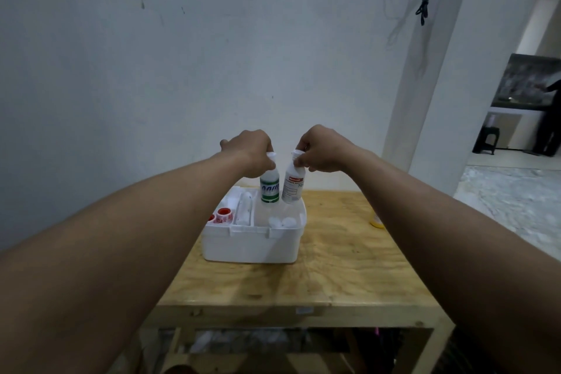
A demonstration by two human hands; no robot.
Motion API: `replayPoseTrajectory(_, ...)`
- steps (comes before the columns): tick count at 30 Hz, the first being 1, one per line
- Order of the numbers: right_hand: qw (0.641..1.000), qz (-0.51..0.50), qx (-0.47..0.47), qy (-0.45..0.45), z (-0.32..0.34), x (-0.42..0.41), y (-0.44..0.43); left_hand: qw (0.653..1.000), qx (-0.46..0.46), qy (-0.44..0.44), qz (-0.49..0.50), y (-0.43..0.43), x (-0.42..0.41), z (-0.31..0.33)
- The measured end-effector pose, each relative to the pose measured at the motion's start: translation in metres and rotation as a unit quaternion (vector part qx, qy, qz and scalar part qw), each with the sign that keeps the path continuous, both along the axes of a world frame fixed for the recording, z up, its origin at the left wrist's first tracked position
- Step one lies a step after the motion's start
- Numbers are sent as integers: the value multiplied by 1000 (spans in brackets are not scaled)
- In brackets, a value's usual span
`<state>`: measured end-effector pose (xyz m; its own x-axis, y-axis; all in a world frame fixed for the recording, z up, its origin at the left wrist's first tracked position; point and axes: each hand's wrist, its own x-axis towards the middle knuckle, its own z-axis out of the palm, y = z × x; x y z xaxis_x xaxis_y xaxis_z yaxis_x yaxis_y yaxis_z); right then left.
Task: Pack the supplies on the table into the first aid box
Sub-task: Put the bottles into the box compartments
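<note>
Step in hand: loading bottles into first aid box (252, 244), both hands at once.

L hand (250, 150): grip closed round neck/cap of green-label bottle (270, 187), fingers wrapped over the top. Bottle upright, base at or just inside the box's rear right compartment; can't tell if it's seated yet.

R hand (321, 150): fingertip pinch closed on cap of red-label bottle (292, 187). Bottle tilted, base leaning in toward green-label one, hanging over same compartment. The two bottles are just beside each other, nearly touching at shoulder.

Box sits open on wooden bench (334, 267), white, no lid seen. Already inside: red-and-white tape rolls (224, 215) in left compartment, a white wrapped item (244, 211) in narrow middle slot, white round caps/containers (282, 222) at front of right compartment (too blurred to ID).

Still out: small yellow item (376, 222) on bench, right of box, partly hidden by R forearm.

Next move, my read: straighten red-label bottle, lower both till bases rest on box floor behind the white round pieces, then let go. Tight fit likely; set one first if they jam. After that, yellow item.
</note>
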<state>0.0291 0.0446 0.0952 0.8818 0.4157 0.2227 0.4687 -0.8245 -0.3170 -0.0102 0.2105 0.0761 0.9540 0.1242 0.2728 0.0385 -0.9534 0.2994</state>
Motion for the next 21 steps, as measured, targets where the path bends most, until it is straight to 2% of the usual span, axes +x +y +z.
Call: replayPoseTrajectory(21, 996, 5, -87, 24, -64, 23, 22, 995, 86, 47, -4, 0, 22, -42)
